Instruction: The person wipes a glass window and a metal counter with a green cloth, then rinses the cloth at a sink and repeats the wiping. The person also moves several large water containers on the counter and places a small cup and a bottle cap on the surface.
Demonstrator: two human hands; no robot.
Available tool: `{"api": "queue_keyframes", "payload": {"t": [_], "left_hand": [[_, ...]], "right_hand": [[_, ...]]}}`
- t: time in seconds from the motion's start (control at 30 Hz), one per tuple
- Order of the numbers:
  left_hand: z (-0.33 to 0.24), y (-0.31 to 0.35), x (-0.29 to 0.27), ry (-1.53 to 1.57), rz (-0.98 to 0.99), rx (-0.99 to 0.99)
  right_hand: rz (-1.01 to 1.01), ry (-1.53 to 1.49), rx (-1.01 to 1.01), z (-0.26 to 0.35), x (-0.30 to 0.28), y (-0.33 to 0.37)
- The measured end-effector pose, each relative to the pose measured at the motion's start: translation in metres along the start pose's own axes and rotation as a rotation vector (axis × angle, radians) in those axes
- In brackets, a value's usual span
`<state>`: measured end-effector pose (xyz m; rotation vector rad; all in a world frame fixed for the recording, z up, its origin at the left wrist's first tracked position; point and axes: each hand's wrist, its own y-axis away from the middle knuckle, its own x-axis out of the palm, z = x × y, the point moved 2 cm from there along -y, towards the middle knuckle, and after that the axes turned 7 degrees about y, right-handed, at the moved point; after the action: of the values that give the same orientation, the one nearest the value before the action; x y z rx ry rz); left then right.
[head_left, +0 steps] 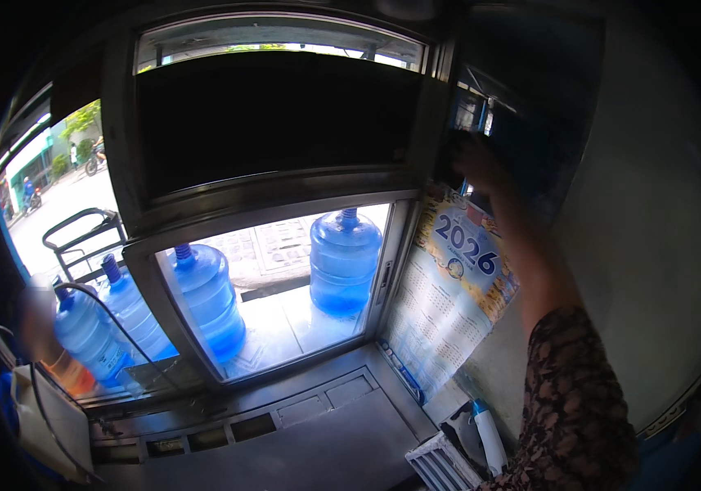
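A: Pretty dim room, with a metal-framed window (285, 186) onto a bright street (64, 192). I count 4 blue water jugs (346, 262) beyond it, and a metal-looking counter (310, 442) underneath. Where are the hands?

B: Only the right hand (475, 164) shows, way up in the shadowy corner by the window. The left hand isn't in view. Can't tell if the right fingers are spread or closed on anything, too dark.

A: And the thing up there?

B: Some dark shape (449, 157) right by the fingers, just above the paper calendar (457, 262) on the wall (645, 245). Too murky to name, and I can't tell if they're touching.

A: So what step is this?

B: My read: the reach. Next move probably calls for finding that shape by feel, without the forearm (534, 262) rubbing the calendar's edge. Jugs are well apart from the hand, so no worries there imo.
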<state>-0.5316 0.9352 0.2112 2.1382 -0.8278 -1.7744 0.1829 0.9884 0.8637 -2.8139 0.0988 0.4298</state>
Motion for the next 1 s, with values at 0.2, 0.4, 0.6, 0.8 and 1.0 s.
{"api": "queue_keyframes", "payload": {"t": [0.2, 0.4, 0.6, 0.8, 1.0], "left_hand": [[-0.001, 0.010, -0.004, 0.120, -0.058, 0.013], [0.007, 0.002, 0.005, -0.028, -0.125, 0.157], [-0.005, 0.012, -0.006, -0.008, -0.077, 0.035], [-0.004, 0.013, -0.010, 0.009, -0.093, 0.086], [0.014, 0.000, 0.017, 0.016, -0.133, 0.123]], "right_hand": [[-0.285, 0.352, 0.821, -0.202, -0.089, 0.027], [-0.207, 0.538, 0.977, -0.216, -0.112, -0.006], [0.031, 0.340, 0.412, -0.150, -0.049, -0.081], [0.345, 0.130, -0.172, -0.005, -0.015, -0.006], [0.025, -0.011, 0.190, -0.125, -0.043, -0.010]]}}
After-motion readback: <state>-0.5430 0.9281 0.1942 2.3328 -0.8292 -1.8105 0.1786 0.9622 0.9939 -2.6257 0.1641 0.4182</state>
